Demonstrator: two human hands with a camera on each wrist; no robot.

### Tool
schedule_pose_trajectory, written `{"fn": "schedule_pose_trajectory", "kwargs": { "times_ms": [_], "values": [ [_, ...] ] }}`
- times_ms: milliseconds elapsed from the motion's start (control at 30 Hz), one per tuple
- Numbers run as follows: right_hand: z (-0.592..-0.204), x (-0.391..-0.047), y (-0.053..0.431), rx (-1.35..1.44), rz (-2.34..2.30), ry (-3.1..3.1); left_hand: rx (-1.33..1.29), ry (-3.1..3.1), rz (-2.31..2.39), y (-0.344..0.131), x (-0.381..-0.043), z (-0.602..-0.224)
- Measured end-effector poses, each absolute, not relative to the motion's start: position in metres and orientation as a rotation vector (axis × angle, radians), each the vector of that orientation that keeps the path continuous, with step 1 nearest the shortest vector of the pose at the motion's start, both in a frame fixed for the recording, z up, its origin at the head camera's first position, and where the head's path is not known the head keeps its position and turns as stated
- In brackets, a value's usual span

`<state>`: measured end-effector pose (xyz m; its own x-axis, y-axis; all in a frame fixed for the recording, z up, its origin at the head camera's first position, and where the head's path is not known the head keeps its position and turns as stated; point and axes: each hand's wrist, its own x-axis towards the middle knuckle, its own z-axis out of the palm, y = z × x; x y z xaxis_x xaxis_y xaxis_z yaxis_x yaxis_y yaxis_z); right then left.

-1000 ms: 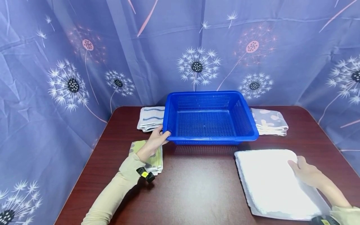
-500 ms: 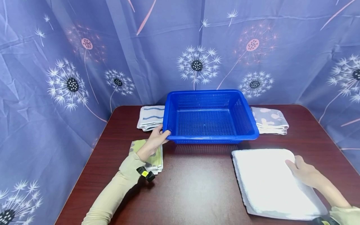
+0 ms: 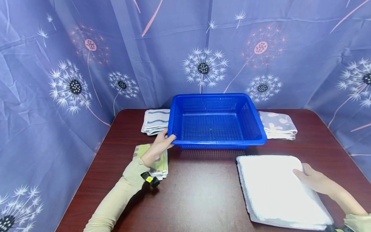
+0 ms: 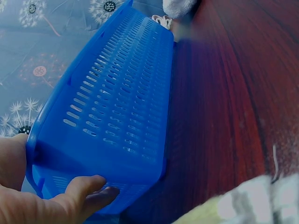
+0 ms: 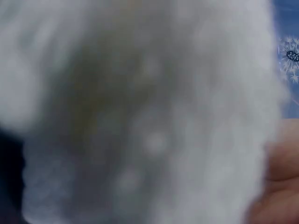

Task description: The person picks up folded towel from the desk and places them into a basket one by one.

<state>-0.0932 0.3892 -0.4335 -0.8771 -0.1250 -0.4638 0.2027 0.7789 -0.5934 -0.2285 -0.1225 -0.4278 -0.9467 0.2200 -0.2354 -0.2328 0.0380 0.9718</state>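
A blue perforated plastic basket (image 3: 214, 142) stands at the back of the table, with nothing inside it. My left hand (image 3: 159, 145) grips its near left corner; in the left wrist view the thumb and fingers (image 4: 84, 186) lie on both sides of the rim (image 4: 32, 144). At the right, my right hand (image 3: 316, 180) holds a folded white towel (image 3: 278, 190) by its right edge, thumb on top. The fingers beneath are hidden. Blurred white towel cloth (image 5: 210, 93) fills most of the right wrist view, with part of the hand (image 5: 285, 177) at its edge.
A white striped folded towel (image 3: 155, 120) lies left of the basket, a grey-and-pink one (image 3: 278, 125) right of it. A yellow-green folded towel (image 3: 159, 166) lies under the left forearm. A blue dandelion-print curtain (image 3: 162, 48) hangs behind the dark red table (image 3: 203, 193).
My right hand has moved slightly left with the white towel. The left hand and the basket have stayed in place.
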Motion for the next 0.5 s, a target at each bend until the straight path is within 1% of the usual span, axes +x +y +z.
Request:
{"fn": "schedule_pose_trajectory", "kwargs": {
  "times_ms": [233, 500],
  "values": [
    [-0.439, -0.091, 0.38, -0.071, -0.842, 2.687, -0.021, 2.001, 1.982, -0.122, -0.23, -0.429],
    [-0.438, -0.09, 0.37, -0.105, -0.732, 2.785, -0.022, 1.998, 1.987, -0.122, -0.23, -0.429]
  ]
}}
